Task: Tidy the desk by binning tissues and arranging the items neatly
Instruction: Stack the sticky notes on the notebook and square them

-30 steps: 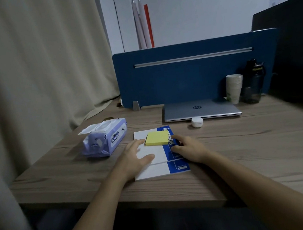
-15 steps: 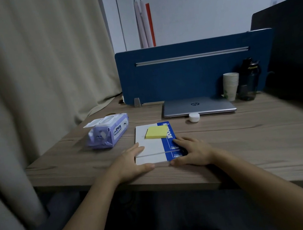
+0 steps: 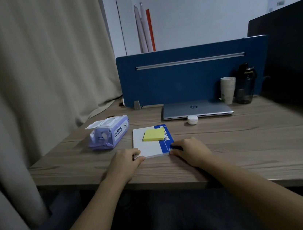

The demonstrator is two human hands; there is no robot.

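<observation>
A white and blue notebook stack [image 3: 148, 145] lies flat on the wooden desk [image 3: 245, 141], with a yellow sticky-note pad [image 3: 154, 134] on top. My left hand [image 3: 125, 163] grips the stack's near left corner, thumb along the front edge. My right hand [image 3: 190, 151] holds the near right corner, fingers curled on the blue strip. A purple wet-wipes pack [image 3: 109, 134] with its lid flap open sits to the left of the notebooks. No loose tissues are visible.
A closed silver laptop [image 3: 195, 109] lies against the blue divider [image 3: 189, 73]. A small white round case [image 3: 192, 119] sits in front of it. Stacked paper cups [image 3: 228, 90] and a dark bottle [image 3: 245, 84] stand at the back right. A curtain [image 3: 36, 71] hangs left.
Both hands slid back from the top of the notebooks to the near corners, and the two notebooks now sit squared into one stack. The view pulled back slightly.
</observation>
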